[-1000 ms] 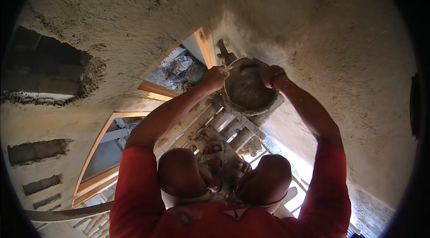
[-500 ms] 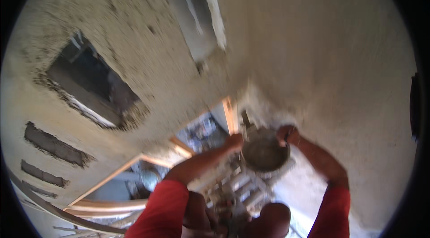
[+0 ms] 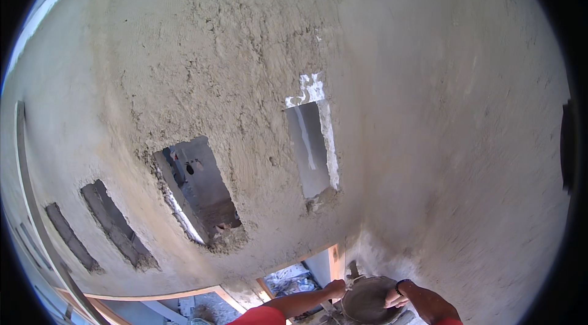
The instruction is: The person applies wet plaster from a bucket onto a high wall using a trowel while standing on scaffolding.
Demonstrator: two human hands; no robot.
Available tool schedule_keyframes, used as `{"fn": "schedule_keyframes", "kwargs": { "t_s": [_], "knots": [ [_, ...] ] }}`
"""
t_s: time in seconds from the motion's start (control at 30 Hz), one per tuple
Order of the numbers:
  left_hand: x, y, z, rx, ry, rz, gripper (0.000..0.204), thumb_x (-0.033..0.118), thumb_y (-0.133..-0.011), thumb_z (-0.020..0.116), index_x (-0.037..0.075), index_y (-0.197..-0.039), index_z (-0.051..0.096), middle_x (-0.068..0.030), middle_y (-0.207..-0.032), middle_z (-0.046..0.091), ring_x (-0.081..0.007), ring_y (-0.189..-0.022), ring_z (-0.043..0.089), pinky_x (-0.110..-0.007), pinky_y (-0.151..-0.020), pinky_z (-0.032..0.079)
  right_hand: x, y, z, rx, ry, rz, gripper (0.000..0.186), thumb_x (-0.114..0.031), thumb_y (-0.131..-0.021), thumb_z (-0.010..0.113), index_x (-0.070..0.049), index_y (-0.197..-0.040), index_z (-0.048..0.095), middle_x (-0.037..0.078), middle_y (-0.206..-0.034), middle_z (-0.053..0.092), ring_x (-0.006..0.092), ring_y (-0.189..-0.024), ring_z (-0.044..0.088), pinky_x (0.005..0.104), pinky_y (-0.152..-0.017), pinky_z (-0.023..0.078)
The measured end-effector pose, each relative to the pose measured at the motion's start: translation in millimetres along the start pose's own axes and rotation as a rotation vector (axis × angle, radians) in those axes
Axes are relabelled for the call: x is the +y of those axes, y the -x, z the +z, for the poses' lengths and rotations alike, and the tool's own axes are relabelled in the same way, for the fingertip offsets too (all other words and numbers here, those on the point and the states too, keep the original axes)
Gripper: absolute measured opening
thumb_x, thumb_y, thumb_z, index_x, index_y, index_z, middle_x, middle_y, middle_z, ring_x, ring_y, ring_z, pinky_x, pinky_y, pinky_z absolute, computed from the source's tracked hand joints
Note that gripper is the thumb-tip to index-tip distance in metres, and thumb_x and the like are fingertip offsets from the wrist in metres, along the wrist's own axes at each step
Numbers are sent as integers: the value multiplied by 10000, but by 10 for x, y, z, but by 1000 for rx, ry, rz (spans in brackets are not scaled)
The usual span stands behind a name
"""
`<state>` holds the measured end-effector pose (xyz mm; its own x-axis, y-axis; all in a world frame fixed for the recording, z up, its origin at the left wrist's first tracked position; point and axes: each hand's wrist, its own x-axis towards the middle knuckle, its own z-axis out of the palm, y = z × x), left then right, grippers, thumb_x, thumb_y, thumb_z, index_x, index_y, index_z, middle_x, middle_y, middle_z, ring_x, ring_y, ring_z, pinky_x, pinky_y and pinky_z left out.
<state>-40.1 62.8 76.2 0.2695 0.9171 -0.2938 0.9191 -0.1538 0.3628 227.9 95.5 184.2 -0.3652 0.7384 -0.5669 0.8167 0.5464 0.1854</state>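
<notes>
A round, shallow mortar pan [image 3: 365, 302] holds grey wet mortar at the bottom of the view, near the wall corner. At its left rim, my left hand [image 3: 335, 289] is closed and appears to grip the edge. Over the right side of the pan is my right hand [image 3: 395, 298], a dark band at its wrist. Its fingers are curled, and what they hold, if anything, is hidden. A short, upright piece [image 3: 353, 268], too small to name, sticks up behind the pan.
Rough, freshly coated plaster [image 3: 239, 62] covers the wall ahead, with a large opening [image 3: 211, 184] and a narrower one [image 3: 311, 147]. Smoother wall [image 3: 453, 117] rises on the right. Narrow slots [image 3: 116, 224] and a long, bowed strip [image 3: 40, 209] are at left. Wooden frames [image 3: 334, 261] edge openings below.
My view has tilted up, so the pan and both hands sit lower in the picture and more wall shows. My right hand has shifted from the pan's rim to over the mortar.
</notes>
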Motion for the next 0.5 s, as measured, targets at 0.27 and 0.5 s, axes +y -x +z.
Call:
{"fn": "schedule_keyframes", "kwargs": {
  "t_s": [0.27,0.5],
  "knots": [
    [-321,-22,98,45,-311,266,232,166,-764,554,22,-902,672,-182,-953,635,-344,-916,616,-418,-774,517,-77,211,-171,-2,-33,20,220,-195,-754,563,-82,-881,701,111,-940,693,248,-900,666,376,-766,525],
    [-127,-34,-47,-29,-156,185,207,181,-723,598,43,-863,663,-192,-904,648,-351,-873,643,-443,-732,526,11,-66,260,71,67,119,229,-192,-755,553,-70,-885,698,118,-938,693,250,-906,667,362,-782,522]
  ]
}}
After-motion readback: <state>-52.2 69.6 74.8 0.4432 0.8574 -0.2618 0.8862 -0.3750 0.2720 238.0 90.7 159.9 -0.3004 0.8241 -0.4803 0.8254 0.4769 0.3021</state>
